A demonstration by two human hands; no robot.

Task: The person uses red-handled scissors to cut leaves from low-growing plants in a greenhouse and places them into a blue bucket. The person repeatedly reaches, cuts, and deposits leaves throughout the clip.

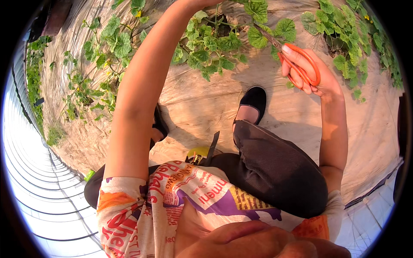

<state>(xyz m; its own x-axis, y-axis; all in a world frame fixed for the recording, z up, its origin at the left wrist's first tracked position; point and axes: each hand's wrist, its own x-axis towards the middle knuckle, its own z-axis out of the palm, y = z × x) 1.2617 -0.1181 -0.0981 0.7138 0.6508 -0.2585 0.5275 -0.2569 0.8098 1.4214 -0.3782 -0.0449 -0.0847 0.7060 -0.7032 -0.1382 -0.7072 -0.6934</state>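
My right hand (pixel 303 69) grips a pair of scissors (pixel 315 69) by their orange-red handles. Their dark, worn blades (pixel 267 35) point up and left among the leaves, with the tips beside a vine stem (pixel 237 25). Whether the tips touch the stem is hard to tell. My left forearm (pixel 145 71) stretches up past the top edge, so the left hand is out of view. Below the wrist grows a leafy vine plant (pixel 209 45), rooted at a dark hole in the sheet. A broad leaf (pixel 286 29) hangs just above the right hand.
Plastic sheeting (pixel 200 100) covers the ground. More vines with yellow flowers (pixel 116 42) grow at left, and another plant (pixel 348 42) stands at right. My black shoe (pixel 255 100) rests on the sheet. A yellow object with a buckle and black strap (pixel 213 148) lies under me. Ribbed greenhouse film (pixel 48 193) curves along the left.
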